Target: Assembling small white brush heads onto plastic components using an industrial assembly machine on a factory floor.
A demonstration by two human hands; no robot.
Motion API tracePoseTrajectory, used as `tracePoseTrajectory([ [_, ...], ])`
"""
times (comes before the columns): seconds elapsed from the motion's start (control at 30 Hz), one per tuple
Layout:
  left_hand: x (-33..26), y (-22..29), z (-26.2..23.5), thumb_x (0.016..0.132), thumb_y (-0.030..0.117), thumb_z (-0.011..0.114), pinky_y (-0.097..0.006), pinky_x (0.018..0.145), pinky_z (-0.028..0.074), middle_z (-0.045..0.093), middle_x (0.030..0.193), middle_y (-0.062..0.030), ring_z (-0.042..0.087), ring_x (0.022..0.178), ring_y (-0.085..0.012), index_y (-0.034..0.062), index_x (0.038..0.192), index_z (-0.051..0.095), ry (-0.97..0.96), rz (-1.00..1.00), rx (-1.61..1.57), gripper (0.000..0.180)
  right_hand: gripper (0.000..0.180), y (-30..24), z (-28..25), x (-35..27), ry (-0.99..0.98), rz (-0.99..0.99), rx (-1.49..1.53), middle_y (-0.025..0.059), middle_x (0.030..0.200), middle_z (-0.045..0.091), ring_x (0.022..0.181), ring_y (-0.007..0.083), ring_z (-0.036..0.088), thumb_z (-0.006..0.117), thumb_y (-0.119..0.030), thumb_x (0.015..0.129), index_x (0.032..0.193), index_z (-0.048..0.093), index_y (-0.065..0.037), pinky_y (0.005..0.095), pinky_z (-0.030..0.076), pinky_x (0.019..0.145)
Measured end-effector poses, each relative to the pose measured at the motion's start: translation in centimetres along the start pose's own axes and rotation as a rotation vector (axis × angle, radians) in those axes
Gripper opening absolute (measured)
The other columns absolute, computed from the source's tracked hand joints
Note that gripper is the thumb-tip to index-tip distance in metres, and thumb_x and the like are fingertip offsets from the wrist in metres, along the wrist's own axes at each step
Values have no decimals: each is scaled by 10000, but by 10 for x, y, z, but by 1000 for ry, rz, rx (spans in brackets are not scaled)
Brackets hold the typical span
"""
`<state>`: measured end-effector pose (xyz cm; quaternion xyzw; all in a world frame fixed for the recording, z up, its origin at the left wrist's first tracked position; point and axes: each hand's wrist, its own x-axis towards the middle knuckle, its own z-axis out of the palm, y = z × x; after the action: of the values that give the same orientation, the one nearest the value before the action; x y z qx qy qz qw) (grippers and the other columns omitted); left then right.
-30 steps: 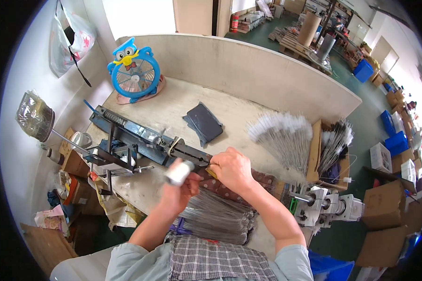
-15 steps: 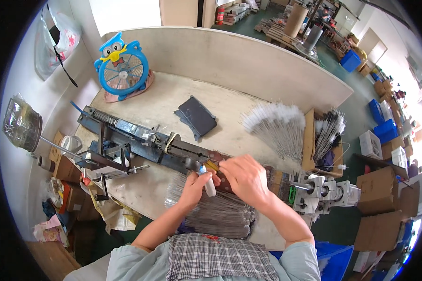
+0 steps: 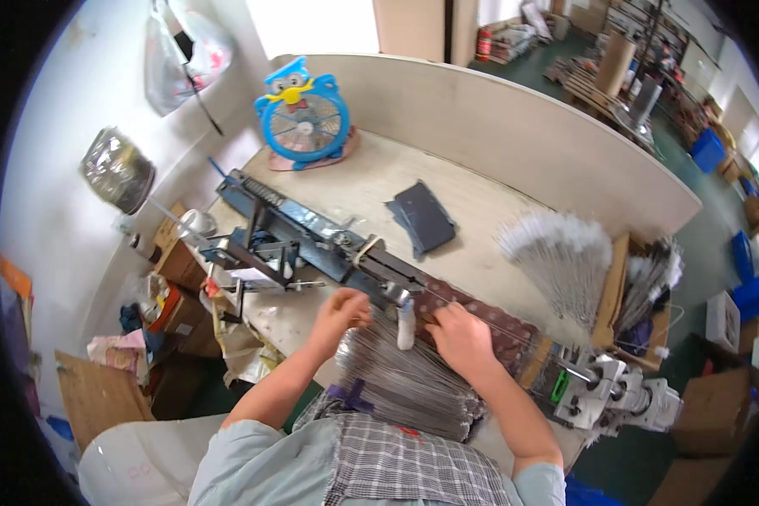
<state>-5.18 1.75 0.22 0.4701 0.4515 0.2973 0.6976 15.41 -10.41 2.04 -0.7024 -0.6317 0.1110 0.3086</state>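
A long dark metal fixture (image 3: 312,223) runs diagonally across the table, with a white-wrapped lever handle (image 3: 405,327) at its near end. My left hand (image 3: 343,319) hovers just left of that handle, apart from it, its fingers loosely bent with nothing visible in them. Over a brown spotted cloth (image 3: 501,333) right of the handle, my right hand (image 3: 463,336) has its fingers drawn together; what they hold is hidden. A thin wire (image 3: 489,321) stretches beside this hand toward the silver clamping machine (image 3: 619,392). Below both hands lies a thick bundle of thin metal wires (image 3: 404,371).
White-tipped wire brushes (image 3: 556,253) fan out at the right, beside a cardboard box (image 3: 613,291) of more brushes. A dark flat pad (image 3: 424,219) lies behind the fixture. A blue cartoon fan (image 3: 305,126) stands at the back left. A black metal frame (image 3: 257,253) juts up at left.
My left hand has let go of the white handle and moved left. My right hand has shifted slightly and rests lower on the spotted cloth. The whole view has swung left.
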Motion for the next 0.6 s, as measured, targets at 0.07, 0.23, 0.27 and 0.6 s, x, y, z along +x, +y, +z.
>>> tracePoseTrajectory([
  [0.07,14,-22,-69,869,326,636,-230,596,489,589,779,-10,588,668,-112,86,927,549,-57,-137,-357,262,165,-5,-12,-5,-16,-17,18,120,853,563,762,308,610,624,-204,793,807,561,-52,416,507,627],
  [0.23,-2,10,-91,864,289,632,-247,605,490,603,745,38,570,628,-106,90,876,630,246,-257,-516,199,182,-10,-16,-8,-75,38,46,130,851,559,752,333,603,642,-204,793,808,561,-41,423,508,631],
  [0.27,0,7,-98,864,289,632,-247,605,490,603,745,38,570,628,-106,90,876,630,242,-259,-520,199,170,-8,-14,-8,-61,20,49,133,854,558,748,338,602,648,-186,792,819,566,-40,424,507,632],
  [0.6,7,-5,-98,839,238,662,-234,608,469,605,710,59,554,620,-70,103,855,646,239,-225,-678,138,188,-27,-35,-8,-62,5,60,149,828,572,757,332,576,662,-45,762,941,617,-7,384,481,675],
])
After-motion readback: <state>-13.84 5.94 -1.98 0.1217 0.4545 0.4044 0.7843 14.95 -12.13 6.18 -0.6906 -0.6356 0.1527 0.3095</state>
